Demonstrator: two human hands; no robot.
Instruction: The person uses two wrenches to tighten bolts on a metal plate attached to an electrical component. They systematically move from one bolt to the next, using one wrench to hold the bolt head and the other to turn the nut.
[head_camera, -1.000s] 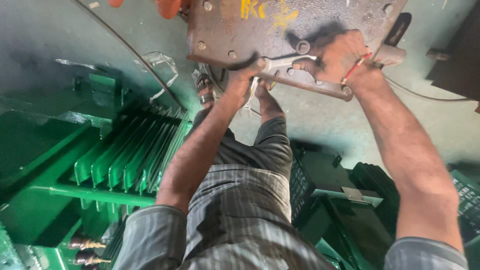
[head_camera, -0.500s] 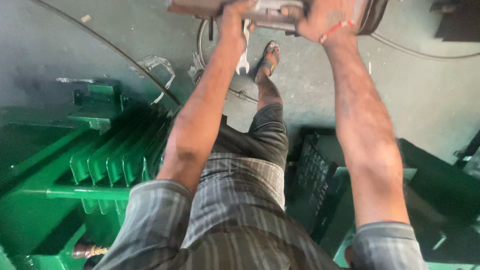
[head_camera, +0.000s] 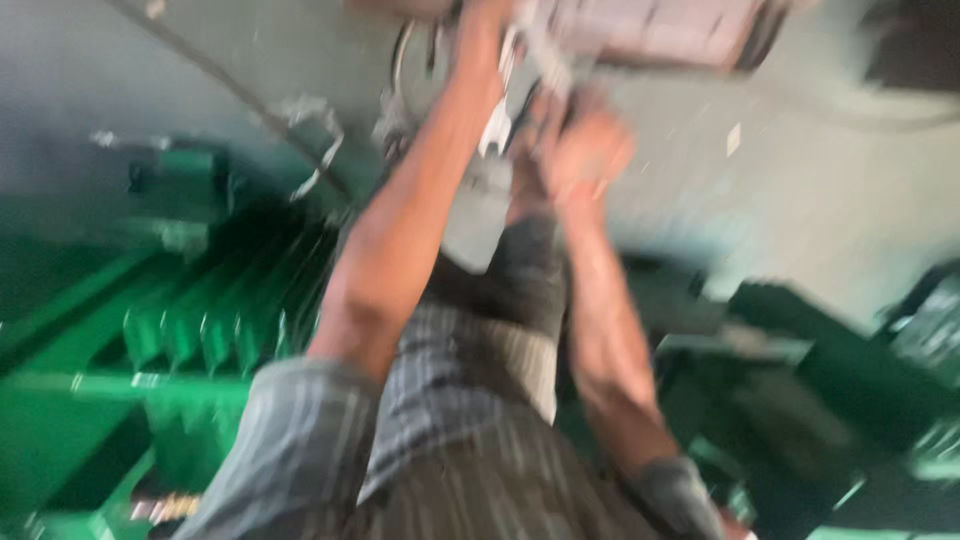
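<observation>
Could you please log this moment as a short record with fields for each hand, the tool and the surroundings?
View: head camera, heavily motion-blurred
Left hand: raised to the metal plate at the top edge; grip cannot be told
Right hand: below the plate, closed near a spanner; contact unclear
Left side: green finned machine body
Floor: grey concrete, a cable lying across it
Clothing: striped grey garment

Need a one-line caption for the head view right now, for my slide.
Blurred head view: left hand and right hand reach to a grey metal part, wrench between them, green machinery alongside.
</observation>
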